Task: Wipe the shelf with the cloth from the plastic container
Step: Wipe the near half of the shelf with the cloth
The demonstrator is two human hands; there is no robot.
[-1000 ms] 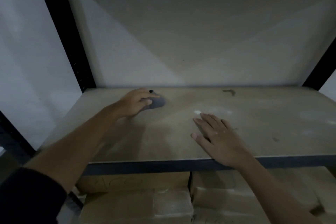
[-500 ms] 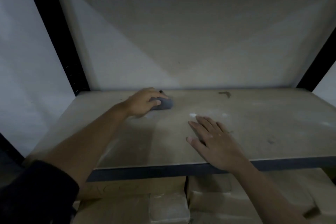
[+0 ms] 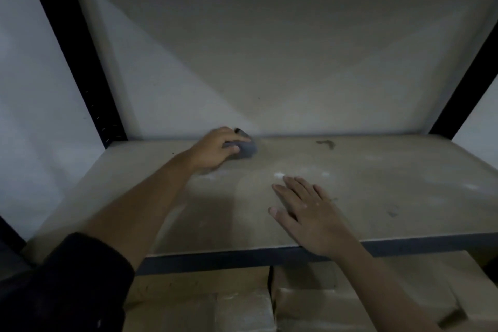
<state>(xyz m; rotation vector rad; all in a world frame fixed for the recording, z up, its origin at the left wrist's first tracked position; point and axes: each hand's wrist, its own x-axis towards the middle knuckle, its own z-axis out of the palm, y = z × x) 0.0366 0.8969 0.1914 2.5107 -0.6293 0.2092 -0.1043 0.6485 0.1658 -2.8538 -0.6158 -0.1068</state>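
Nearest to us, under the shelf's point(image 3: 404, 197) front edge, cardboard boxes point(image 3: 204, 304) are stacked. Our right hand point(image 3: 310, 213) lies flat just inside that front edge, fingers straight and spread, holding nothing and only bracing us; it has not shifted over the last second. A white dusty patch point(image 3: 279, 175) sits on the board just beyond its fingertips.

Farther in, at the shelf's back edge, our left hand point(image 3: 215, 151) has its fingers curled over the bunched grey cloth point(image 3: 246, 149) and presses it to the board. Since a second ago the cloth has slid along that back edge, closing on the dark stain point(image 3: 326, 143) that lies farther along it.

We judge the wiping to be mid-stroke. The stain, the white patch and the faint marks toward the shelf's right end look not yet wiped. The plastic container is not in view.
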